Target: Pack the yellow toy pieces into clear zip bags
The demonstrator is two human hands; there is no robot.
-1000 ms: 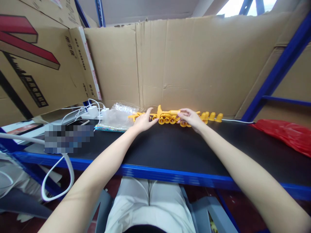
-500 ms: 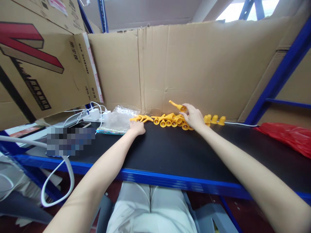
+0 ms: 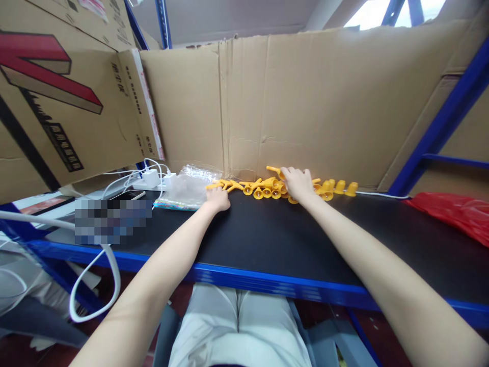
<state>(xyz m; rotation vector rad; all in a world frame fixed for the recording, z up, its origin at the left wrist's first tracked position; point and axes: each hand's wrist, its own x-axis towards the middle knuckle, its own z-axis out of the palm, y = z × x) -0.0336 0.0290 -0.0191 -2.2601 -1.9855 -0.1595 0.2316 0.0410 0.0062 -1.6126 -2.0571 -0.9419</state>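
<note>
— Where are the yellow parts (image 3: 267, 187)?
— In a row along the bench's (image 3: 267, 239) back edge. The right hand (image 3: 300, 184) rests curled over them, grip hidden.
— The left hand (image 3: 217, 199)?
— Loosely clenched at the row's left end, holding nothing visible.

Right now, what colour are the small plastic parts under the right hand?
Yellow-orange plastic parts, seen in the head view.

Both bare arms stretch straight forward, forearms converging toward the far edge. The left hand (image 3: 217, 199) lies knuckles-up with its fingers curled under (whether they pinch anything cannot be told). The right hand (image 3: 298, 183) sits a little farther ahead, palm down, fingers (image 3: 287, 172) bent and spread, wrist slightly raised.
</note>
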